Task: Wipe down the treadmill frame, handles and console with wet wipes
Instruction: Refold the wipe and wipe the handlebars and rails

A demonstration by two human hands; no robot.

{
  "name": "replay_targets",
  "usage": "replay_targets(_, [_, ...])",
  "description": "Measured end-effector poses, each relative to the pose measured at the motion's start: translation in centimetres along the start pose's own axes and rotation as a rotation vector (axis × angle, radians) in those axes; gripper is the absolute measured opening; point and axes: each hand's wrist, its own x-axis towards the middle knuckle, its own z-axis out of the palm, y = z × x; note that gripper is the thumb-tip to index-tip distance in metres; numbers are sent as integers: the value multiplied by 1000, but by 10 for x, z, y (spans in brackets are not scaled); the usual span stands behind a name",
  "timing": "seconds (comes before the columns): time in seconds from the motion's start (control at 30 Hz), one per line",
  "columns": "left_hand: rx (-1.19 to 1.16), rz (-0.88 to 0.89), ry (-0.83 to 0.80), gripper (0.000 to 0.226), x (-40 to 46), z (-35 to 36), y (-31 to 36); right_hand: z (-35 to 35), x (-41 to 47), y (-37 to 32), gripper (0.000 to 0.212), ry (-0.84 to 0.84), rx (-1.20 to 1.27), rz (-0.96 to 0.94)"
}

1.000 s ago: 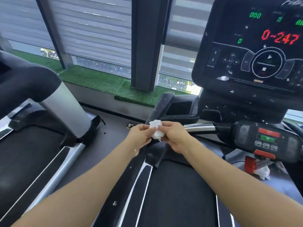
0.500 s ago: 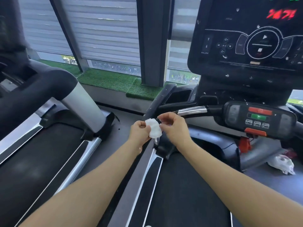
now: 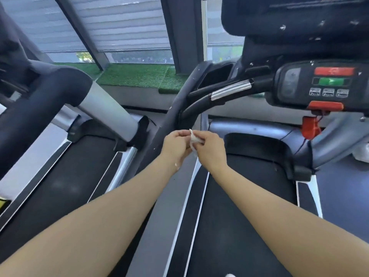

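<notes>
Both hands, left hand (image 3: pixel 175 145) & right hand (image 3: pixel 209 148), pinch wipe (image 3: pixel 193 139) below handle (image 3: pixel 229 90), prob refolding for a clean side.

The treadmill deck (image 3: pixel 239 206) fills the view from centre to 6 o'clock, its black belt flanked by grey side rails (image 3: pixel 151 226); a second treadmill's belt (image 3: pixel 60 176) lies at 8 o'clock
</notes>
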Motion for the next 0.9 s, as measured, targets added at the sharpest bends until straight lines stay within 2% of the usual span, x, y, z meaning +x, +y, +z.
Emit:
replay_targets(0.1, [59,8,-40,23,18,-6,-10,11,9,12,35,62,83,40])
replay_targets(0.17, [237,72,-46,15,31,-14,-14,21,17,20,31,92,146,90])
replay_targets(0.27, [846,441,36,19,55,-37,-15,44,31,35,22,152,276,222])
replay_targets(0.3, [991,570,69,25,62,-46,-15,53,35,38,22,175,322,254])
replay_targets(0.37, [1130,715,116,32,79,-64,-17,72,42,43,25,215,422,267])
replay_targets(0.47, [1183,725,65,39,100,-83,-28,107,42,37,22,226,560,234])
replay_targets(0.63, [1076,795,57,40,111,-91,-47,147,46,43,28,259,552,145])
replay_targets(0.73, [1035,809,57,40,112,-92,-47,148,69,51,30,286,527,166])
replay_targets(0.83, [1019,806,47,39,112,-92,-47,148,65,50,36,233,540,173])
replay_targets(0.9, [1000,806,42,39,112,-93,-47,150,44,50,38,184,548,78])
